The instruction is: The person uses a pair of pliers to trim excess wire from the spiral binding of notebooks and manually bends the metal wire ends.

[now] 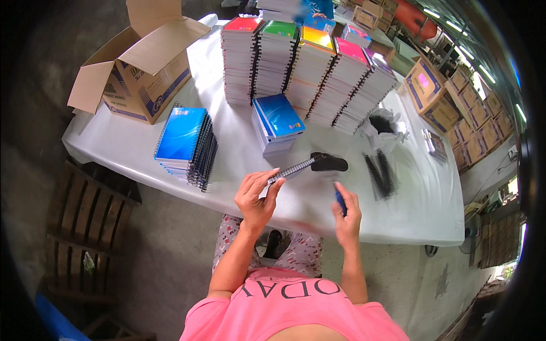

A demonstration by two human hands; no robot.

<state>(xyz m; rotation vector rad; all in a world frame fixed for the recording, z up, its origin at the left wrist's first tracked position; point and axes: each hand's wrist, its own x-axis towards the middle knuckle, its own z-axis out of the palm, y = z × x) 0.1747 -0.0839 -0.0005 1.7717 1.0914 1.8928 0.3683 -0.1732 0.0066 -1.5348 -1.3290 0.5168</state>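
Now the left hand (257, 199) has its thumb and fingers nearly closed, pinching the near end of a slim notebook with a dark coil spine (296, 169), which is held over the tabletop near its front edge and seen almost edge-on. The right hand (348, 215) curls its fingers round a small tool with a blue handle (340, 202); the tool's tip is too blurred to make out. The two hands are apart.

Just beyond the notebook lies a flat black object with rounded ends (335, 165). Bare room on the glossy white tabletop (415, 219) runs along its front right edge, and another open strip lies between the two blue stacks. To the right, loose black spiral coils (381, 173) lie in a springy bundle beside a crumpled whitish bag with dark contents (384, 125).

On the left stands a stack of coil-bound notebooks with shiny blue covers (181, 133), its spines facing right. Nearer the middle is a squared stack of paper topped by a glossy blue cover (280, 115). Behind it rise tall columns of notebooks with red, green, yellow and pink covers (310, 77), and an open brown cardboard box (133, 85) sits at the far left.
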